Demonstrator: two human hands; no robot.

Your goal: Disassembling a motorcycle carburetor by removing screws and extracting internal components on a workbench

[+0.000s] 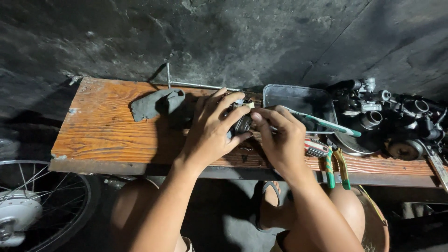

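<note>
**Both hands on a small metal part over the plank**

The left hand [210, 128] is curled around a small dark metal part [241, 122], fingers wrapped over its top and thumb below, holding it just above the orange wooden plank [107, 126]. The right hand [280, 137] is closed in a pinch against the right side of the same part; its fingers are bunched together, and a thin tool seems to sit between them, though its shape cannot be made out. The part hangs over the plank's middle, near its far edge.

A crumpled grey rag [156, 103] lies on the plank to the left of the hands, well apart from them. Behind the hands a thin metal rod [196, 85] runs along the far edge. To the right stands a shallow dark metal tray [298, 99], rectangular, with a green-and-white toothbrush [326, 123] lying across its near corner. Just beside the right hand sits a red-and-white object [316, 148], and green-handled pliers [336, 168] hang over the plank's near edge. Farther right is a cluster of carburettors [396, 123], grey and black. A spoked wheel [32, 205] shows at lower left, on the dark floor. No labels or packages can be made out.
</note>
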